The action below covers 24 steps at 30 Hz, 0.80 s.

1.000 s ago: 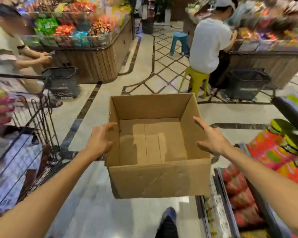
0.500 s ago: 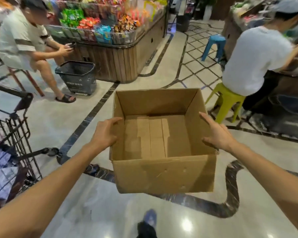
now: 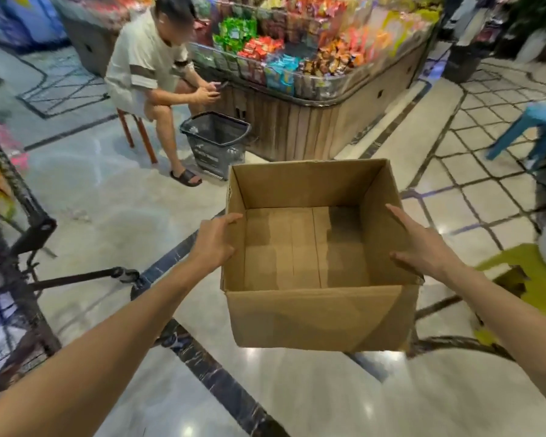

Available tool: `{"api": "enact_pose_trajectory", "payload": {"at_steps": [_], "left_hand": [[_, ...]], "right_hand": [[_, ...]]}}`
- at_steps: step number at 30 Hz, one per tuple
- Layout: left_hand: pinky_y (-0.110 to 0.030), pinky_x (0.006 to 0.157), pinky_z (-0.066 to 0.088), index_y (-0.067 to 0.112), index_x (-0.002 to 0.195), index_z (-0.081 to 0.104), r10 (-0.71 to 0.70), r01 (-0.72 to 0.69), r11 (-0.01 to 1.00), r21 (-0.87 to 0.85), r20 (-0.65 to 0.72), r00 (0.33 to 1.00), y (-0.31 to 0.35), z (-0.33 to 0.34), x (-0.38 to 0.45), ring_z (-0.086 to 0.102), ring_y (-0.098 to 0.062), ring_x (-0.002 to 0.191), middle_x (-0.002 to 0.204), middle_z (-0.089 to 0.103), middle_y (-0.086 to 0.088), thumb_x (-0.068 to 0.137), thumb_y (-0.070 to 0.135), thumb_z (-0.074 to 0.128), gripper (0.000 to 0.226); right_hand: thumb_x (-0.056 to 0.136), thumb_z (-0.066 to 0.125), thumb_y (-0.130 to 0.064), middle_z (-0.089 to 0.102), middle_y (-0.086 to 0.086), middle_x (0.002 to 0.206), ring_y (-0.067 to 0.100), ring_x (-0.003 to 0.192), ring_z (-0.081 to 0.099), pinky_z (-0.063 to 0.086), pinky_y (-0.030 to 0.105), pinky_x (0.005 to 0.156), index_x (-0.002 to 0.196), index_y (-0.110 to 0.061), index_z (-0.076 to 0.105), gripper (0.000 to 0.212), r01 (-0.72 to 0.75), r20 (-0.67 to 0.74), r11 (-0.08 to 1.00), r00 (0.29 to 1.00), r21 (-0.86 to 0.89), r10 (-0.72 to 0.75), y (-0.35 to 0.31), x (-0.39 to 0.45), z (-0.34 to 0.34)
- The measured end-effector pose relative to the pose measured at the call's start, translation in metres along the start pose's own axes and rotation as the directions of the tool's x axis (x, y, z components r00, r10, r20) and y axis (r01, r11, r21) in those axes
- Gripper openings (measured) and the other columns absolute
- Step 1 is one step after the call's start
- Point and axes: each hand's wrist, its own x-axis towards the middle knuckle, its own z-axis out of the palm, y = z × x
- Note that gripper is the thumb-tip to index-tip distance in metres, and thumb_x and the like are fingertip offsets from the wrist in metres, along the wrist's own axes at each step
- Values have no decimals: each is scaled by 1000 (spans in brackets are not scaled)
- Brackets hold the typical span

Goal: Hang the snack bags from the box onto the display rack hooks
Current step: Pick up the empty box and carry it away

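Evidently the cardboard box (image 3: 319, 263), carried above the floor between the left hand (image 3: 216, 239) and right hand (image 3: 423, 247) with straight fingers pressed to its side walls, holds no snack bags, so hanging looks finished, though no rack hooks are in view.

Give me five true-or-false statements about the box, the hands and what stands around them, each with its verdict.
1. The cardboard box holds no snack bags. True.
2. Only the right hand touches the box. False: the left hand presses the opposite wall, so both carry it.
3. The box rests on the floor. False: it is held up in the air between the hands.
4. A black shopping basket stands on the floor beside a seated person. True.
5. The stool at the right edge is red. False: it is blue.
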Motion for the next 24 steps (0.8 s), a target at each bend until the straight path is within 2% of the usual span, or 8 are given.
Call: {"api": "enact_pose_trajectory", "payload": {"at_steps": [2,4,10,14,17,19,22,24], "left_hand": [[-40,101,44,16,135,49,-31,30,999,-13,-25,999,0,-4,26,51,-28,122,136,52,-9,80,0,69,61],[-40,103,43,14,135,49,-65,64,998,-8,-56,996,-3,-8,52,51,-29,122,136,53,-10,80,1,68,60],[-43,101,45,9,133,50,-242,230,970,-79,-197,950,-10,-2,121,55,-31,118,131,56,-15,79,1,70,59],[-39,103,44,12,134,49,-392,383,919,-90,-286,874,-7,2,168,53,-30,120,133,55,-14,78,2,69,61],[-36,105,40,12,135,48,-495,488,866,-108,-327,805,-5,-1,198,52,-29,121,134,54,-12,80,3,67,59],[-33,105,39,11,134,49,-552,534,831,-156,-354,755,-8,-4,215,52,-27,121,133,54,-13,80,3,67,58],[-27,102,38,11,133,51,-612,592,783,-188,-396,684,-23,-12,238,54,-26,119,131,56,-13,77,1,69,60],[-26,101,38,14,133,51,-641,637,750,-179,-431,634,-38,-17,255,54,-25,118,129,57,-12,77,0,68,60]], "right_hand": [[81,70,-6,62,22,116,30,83,66,54,37,71,148,-36,12,93,75,26,996,997,-39,-74,-3,48,-6],[80,70,-7,61,22,117,31,82,64,54,39,73,147,-36,15,92,151,55,987,987,-51,-148,-8,100,-8],[82,69,-4,56,24,124,38,105,59,51,47,90,148,-36,15,91,341,178,940,925,5,-337,-33,264,5],[79,70,-2,55,20,127,35,109,57,50,43,92,149,-31,16,93,513,248,858,830,14,-500,-60,366,2],[76,74,-6,65,22,104,36,90,63,52,44,81,149,-32,14,98,624,286,779,760,-69,-584,-88,434,7],[75,75,-8,66,22,96,37,86,64,52,45,80,148,-34,12,100,687,316,722,705,-83,-635,-109,474,15],[76,76,-10,65,22,104,38,93,62,51,46,86,148,-34,11,100,754,351,653,632,-73,-691,-149,524,29],[75,76,-9,65,22,105,36,90,63,52,42,82,149,-31,13,100,800,363,597,576,-65,-732,-179,557,40]]}}
